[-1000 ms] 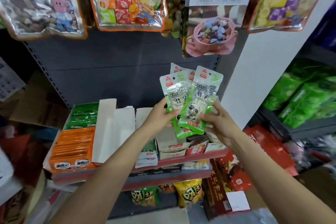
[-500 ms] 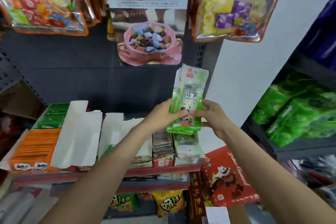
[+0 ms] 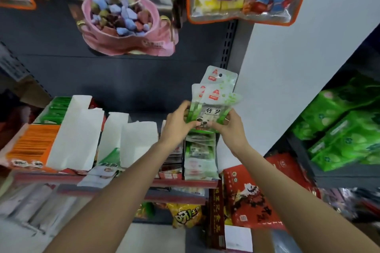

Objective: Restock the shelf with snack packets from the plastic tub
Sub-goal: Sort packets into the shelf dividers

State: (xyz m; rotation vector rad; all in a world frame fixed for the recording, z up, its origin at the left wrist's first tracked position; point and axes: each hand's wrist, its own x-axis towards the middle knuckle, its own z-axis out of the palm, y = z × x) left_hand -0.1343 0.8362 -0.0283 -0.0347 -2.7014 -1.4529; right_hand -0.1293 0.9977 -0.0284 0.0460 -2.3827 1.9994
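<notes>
At the far left of the shelf (image 3: pixel 115 178) an orange box of packets (image 3: pixel 33 146) runs off the frame edge, its print blurred. Beside it stand white cardboard dividers (image 3: pixel 78 135) that hide most of the goods behind them. The left hand (image 3: pixel 177 124) curls its fingers round the left edge of a small bunch of green-and-white snack packets (image 3: pixel 213 104), held upright just above a row of like packets (image 3: pixel 199 156) on the shelf. The right hand (image 3: pixel 231 127) pinches the bunch's right side; the lower ends of the packets are covered by both hands. How many packets are held cannot be told. The tub is out of view.
</notes>
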